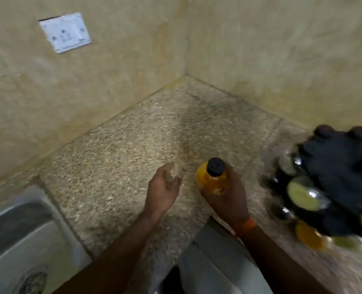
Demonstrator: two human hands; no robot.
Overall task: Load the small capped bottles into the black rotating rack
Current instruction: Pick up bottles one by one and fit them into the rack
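The person stands at the inner corner of a speckled stone counter [123,145]. The right hand [229,201] has fingers and thumb wrapped round the lower body of a small orange bottle [210,181], holding it upright over the counter near its front edge, black cap [216,166] on top. Gripping it low leaves the cap and shoulder bare, I'd guess so the bottle can go into a slot without the fingers fouling the holder. The black rack [341,166] sits on the counter off to the right, near the bottle but apart from it. It is badly smeared from here, so I cannot tell which slots are free. Some are plainly filled: a green bottle [303,193] faces outward low on the near side, a second orange one [309,235] sits below it, and dark caps poke up along the top. Loading looks partly done, with the held bottle seemingly next to go in. The left hand [162,190] has hold of nothing. Its fingers are loosely spread and the palm is turned inward, just left of the bottle and not touching it. It is perhaps kept free to steady or turn the rack, since a rack that spins may swing away under a one-handed push. An orange band [247,227] circles the right wrist. A steel sink [17,225] lies at the lower left, and a white switch plate [65,32] is on the wall above.
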